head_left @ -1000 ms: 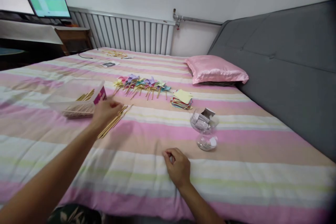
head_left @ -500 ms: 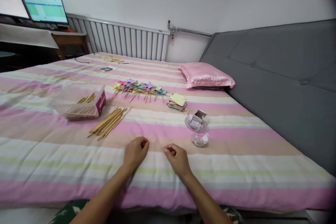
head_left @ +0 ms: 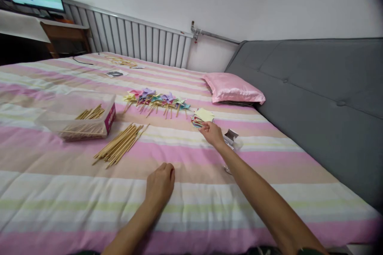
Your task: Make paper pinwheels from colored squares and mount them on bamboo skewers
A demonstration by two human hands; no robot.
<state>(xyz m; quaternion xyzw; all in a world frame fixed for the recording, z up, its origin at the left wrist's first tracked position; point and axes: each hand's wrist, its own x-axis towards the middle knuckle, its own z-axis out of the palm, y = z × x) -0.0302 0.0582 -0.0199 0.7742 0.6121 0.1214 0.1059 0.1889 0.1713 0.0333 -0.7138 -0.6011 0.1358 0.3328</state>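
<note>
While the left hand rests on the bed, nearer than the paper stack and left of it, its fingers curl under; can't tell what's inside. Left of that stack, sticks lie loose, likely for easy picking. And the right hand is at the stack's near edge, fingers narrowed, grip unclear! Just left of it, pinwheels lie heads away, presumably sparing their blades.

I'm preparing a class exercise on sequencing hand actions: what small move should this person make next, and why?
Probably, the right hand should pinch the top yellow sheet and lift it from the stack of colored sheets. That hand is at the stack's near edge, and the yellow sheet lies uppermost, while the left hand rests curled on the bedspread.
</note>
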